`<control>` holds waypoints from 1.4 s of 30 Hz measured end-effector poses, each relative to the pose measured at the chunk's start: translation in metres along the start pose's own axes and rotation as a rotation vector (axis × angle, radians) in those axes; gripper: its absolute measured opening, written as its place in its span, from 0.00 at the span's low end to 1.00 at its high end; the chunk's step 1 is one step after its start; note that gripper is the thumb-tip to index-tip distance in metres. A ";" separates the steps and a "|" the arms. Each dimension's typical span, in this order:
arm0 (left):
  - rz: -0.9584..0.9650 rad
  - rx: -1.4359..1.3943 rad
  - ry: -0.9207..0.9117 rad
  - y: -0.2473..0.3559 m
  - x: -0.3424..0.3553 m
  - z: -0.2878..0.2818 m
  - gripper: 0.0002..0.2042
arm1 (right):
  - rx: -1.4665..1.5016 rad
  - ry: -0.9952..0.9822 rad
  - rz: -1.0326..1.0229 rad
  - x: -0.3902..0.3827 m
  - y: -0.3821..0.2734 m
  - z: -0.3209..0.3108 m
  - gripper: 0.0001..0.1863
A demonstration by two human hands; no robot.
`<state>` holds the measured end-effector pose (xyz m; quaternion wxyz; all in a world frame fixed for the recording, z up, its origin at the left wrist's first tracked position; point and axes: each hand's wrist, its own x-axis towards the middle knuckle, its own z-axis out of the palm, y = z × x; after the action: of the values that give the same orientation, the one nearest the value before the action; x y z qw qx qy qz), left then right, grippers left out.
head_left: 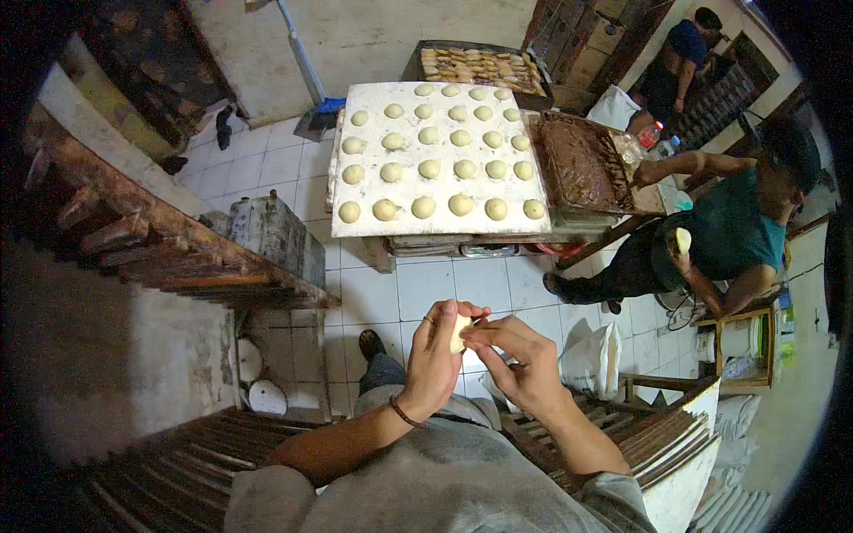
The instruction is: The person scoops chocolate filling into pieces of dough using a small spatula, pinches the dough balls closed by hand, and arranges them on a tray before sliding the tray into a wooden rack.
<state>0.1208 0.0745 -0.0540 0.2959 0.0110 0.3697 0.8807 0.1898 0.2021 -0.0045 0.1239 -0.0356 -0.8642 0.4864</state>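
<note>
Between my hands, in front of my body, is a piece of pale dough [459, 336]. My left hand [434, 355] is closed around it from the left, a dark bracelet on that wrist. The fingers of my right hand [520, 355] pinch at the dough's right side, partly hiding it. Beyond my hands, a floured white board [409, 197] lies on a table, bearing rows of round dough balls [460, 205] set apart from one another.
Right of the board sits a tray of brown filling [586, 164]. A co-worker in a green top [733, 218] reaches toward it, holding dough. Behind the board is a dark tray of elongated pastries [480, 69]. Wooden racks [169, 240] stand at left; another person [684, 58] is farther back.
</note>
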 end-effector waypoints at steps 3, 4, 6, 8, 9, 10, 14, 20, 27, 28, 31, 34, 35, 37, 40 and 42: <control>0.106 0.425 0.043 0.020 0.004 -0.016 0.16 | 0.422 0.004 0.316 0.023 0.007 0.018 0.08; 0.123 0.465 0.048 0.027 0.010 -0.022 0.17 | 0.444 0.044 0.352 0.035 0.008 0.025 0.06; 0.072 0.454 0.080 0.045 0.020 -0.035 0.17 | 0.239 0.094 0.235 0.055 0.006 0.044 0.07; 0.071 0.398 0.130 0.053 0.036 -0.055 0.17 | 0.041 0.071 0.112 0.074 0.004 0.064 0.07; 0.137 0.398 0.154 0.054 0.047 -0.064 0.16 | 0.018 0.035 0.066 0.084 0.002 0.073 0.08; 0.107 0.441 0.184 0.062 0.055 -0.078 0.16 | -0.004 -0.001 0.019 0.094 -0.001 0.082 0.09; -0.051 0.101 0.254 0.099 0.077 -0.111 0.15 | -0.312 -0.117 -0.184 0.130 -0.009 0.120 0.15; 0.067 0.119 0.342 0.102 0.111 -0.165 0.17 | -0.106 -0.225 0.018 0.183 0.017 0.174 0.19; -0.087 0.053 0.322 0.113 0.167 -0.211 0.23 | 0.506 -0.378 0.367 0.243 0.089 0.208 0.23; -0.089 0.150 0.260 0.117 0.178 -0.217 0.23 | 0.661 -0.367 0.502 0.259 0.098 0.206 0.22; -0.069 0.496 0.230 0.148 0.223 -0.214 0.22 | 0.724 -0.337 0.498 0.309 0.122 0.198 0.26; -0.163 0.293 0.300 0.161 0.266 -0.225 0.24 | 0.406 -0.329 0.123 0.360 0.112 0.188 0.31; -0.168 0.374 0.308 0.161 0.279 -0.227 0.25 | 0.305 -0.394 0.053 0.377 0.120 0.187 0.31; -0.183 0.534 0.339 0.185 0.309 -0.197 0.26 | 0.110 -0.532 -0.088 0.416 0.131 0.183 0.31; -0.107 0.431 0.469 0.175 0.348 -0.217 0.26 | 0.123 -0.536 0.123 0.490 0.173 0.170 0.25; -0.093 0.323 0.579 0.166 0.357 -0.248 0.24 | 0.095 -0.426 0.207 0.567 0.196 0.171 0.26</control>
<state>-0.3172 0.0123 -0.1959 0.2126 -0.2099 0.5735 0.7628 -0.4122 0.2658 -0.1536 -0.1099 -0.0146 -0.8387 0.5332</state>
